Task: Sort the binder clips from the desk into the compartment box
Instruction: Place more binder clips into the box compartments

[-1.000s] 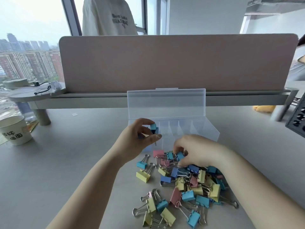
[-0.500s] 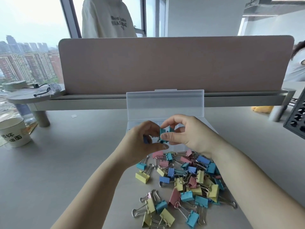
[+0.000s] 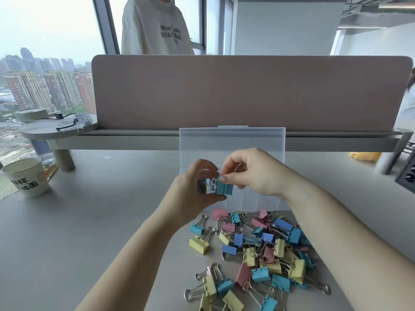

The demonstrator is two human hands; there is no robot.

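Note:
A clear plastic compartment box (image 3: 251, 200) stands open on the desk, its lid (image 3: 232, 142) upright behind it. Over its front left part my left hand (image 3: 193, 194) holds a small stack of blue binder clips (image 3: 223, 188) between thumb and fingers. My right hand (image 3: 253, 173) pinches the top of the same stack from the right. A heap of blue, yellow and pink binder clips (image 3: 258, 254) lies on the desk in front of the box, under my right forearm. The box's inside is mostly hidden by my hands.
A pink divider panel (image 3: 247, 93) on a low shelf closes the desk's far side; a person in a cream shirt (image 3: 155, 28) stands behind it. A paper cup (image 3: 27, 176) sits at far left, a black rack (image 3: 407, 173) at the right edge.
My right hand has risen from the clip heap with a blue clip and met my left hand over the box. The two hands now grip the blue clips together.

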